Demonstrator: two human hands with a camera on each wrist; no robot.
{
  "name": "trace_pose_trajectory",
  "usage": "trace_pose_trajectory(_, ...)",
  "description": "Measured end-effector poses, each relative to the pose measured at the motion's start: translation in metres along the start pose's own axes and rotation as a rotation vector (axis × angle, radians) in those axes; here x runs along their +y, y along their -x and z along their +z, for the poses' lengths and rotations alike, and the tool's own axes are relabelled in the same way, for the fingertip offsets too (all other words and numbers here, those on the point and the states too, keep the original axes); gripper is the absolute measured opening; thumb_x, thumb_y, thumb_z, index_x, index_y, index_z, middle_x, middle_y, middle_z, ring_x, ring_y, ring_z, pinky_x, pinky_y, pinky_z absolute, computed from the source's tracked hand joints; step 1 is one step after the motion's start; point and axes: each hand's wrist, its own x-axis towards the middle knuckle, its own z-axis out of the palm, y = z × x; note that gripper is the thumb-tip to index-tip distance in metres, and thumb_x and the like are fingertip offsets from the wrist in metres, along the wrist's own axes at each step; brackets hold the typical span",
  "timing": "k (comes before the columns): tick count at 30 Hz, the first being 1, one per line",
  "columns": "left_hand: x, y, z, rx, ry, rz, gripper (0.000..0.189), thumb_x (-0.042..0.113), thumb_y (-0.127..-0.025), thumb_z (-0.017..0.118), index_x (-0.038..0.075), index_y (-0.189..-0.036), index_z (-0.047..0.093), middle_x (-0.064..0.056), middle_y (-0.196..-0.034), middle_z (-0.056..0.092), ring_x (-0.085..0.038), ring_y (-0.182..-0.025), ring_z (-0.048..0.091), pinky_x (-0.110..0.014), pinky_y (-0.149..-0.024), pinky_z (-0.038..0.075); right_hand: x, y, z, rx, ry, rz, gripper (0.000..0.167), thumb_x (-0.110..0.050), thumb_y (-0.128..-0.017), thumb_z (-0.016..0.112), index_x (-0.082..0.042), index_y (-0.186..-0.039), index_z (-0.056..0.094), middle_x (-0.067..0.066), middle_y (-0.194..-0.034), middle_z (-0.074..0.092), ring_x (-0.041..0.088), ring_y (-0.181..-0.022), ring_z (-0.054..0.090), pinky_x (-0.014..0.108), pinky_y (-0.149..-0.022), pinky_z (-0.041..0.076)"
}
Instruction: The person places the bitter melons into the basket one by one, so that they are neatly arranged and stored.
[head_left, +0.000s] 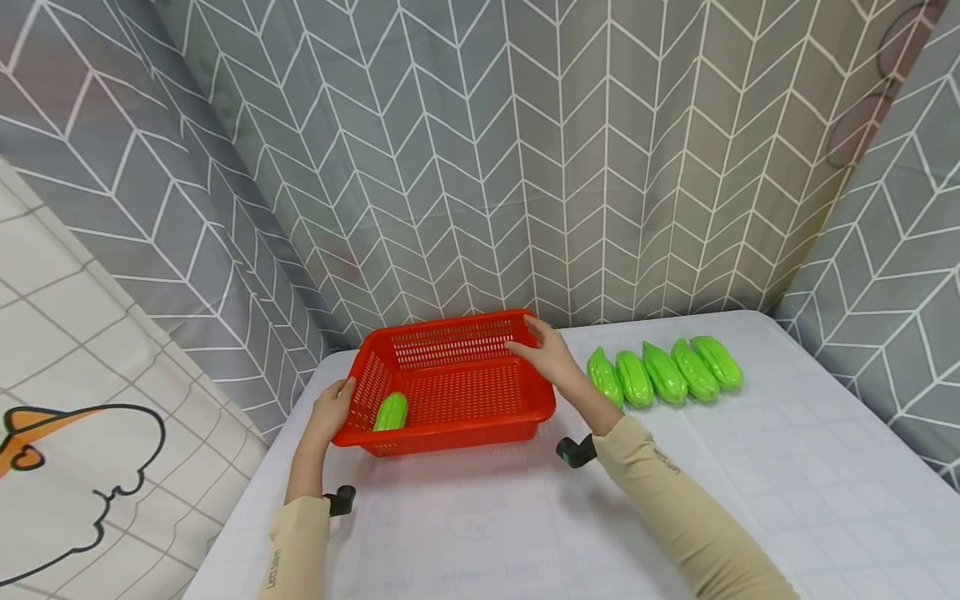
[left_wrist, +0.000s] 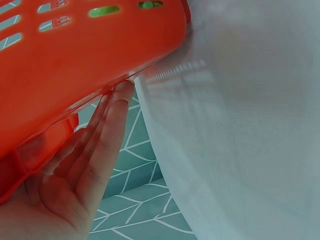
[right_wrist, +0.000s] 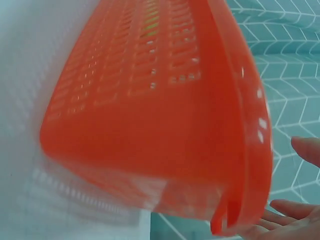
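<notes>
A red plastic basket [head_left: 465, 434] stands on the table, with one green bitter-melon-like vegetable [head_left: 392, 412] lying in its left end. My left hand [head_left: 330, 410] holds the basket's left end at the rim; in the left wrist view its fingers [left_wrist: 112, 120] lie against the outer wall and the thumb is hidden. Over the basket's right rim is my right hand [head_left: 551, 354], thumb and fingers spread apart, nothing between them. In the right wrist view, the right hand's fingers [right_wrist: 287, 215] show beyond the rim; whether they touch it I cannot tell.
Several similar green vegetables [head_left: 663, 372] lie in a row on the white table [head_left: 645, 517], right of the basket. A grey patterned curtain [head_left: 465, 167] hangs behind the table and along its sides. A black camera mount [head_left: 576, 452] sticks out from the right wrist.
</notes>
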Motion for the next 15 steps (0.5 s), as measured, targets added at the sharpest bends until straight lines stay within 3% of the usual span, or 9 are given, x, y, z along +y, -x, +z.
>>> trace_pose_trajectory(11, 0.0, -0.001, 0.0, -0.006, 0.0, -0.009, 0.061, 0.04, -0.106, 0.027, -0.007, -0.142, 0.041, -0.034, -0.132, 0.052, -0.04, -0.107, 0.057, -0.048, -0.09, 0.049, 0.023, 0.004, -0.031, 0.088, -0.041, 0.031, 0.072, -0.021, -0.095, 0.062, 0.004, -0.151, 0.025, 0.02, -0.159, 0.028, 0.035, -0.148, 0.026, 0.047, -0.121, 0.023)
trace_pose_trajectory(15, 0.0, -0.001, -0.001, -0.013, 0.005, -0.017, 0.061, 0.041, -0.106, 0.027, -0.006, -0.142, 0.041, -0.033, -0.131, 0.053, -0.038, -0.104, 0.058, -0.042, -0.084, 0.052, 0.036, 0.004, -0.041, 0.135, -0.012, 0.043, 0.071, -0.021, -0.095, 0.062, 0.006, -0.15, 0.027, 0.022, -0.158, 0.029, 0.037, -0.147, 0.027, 0.047, -0.12, 0.024)
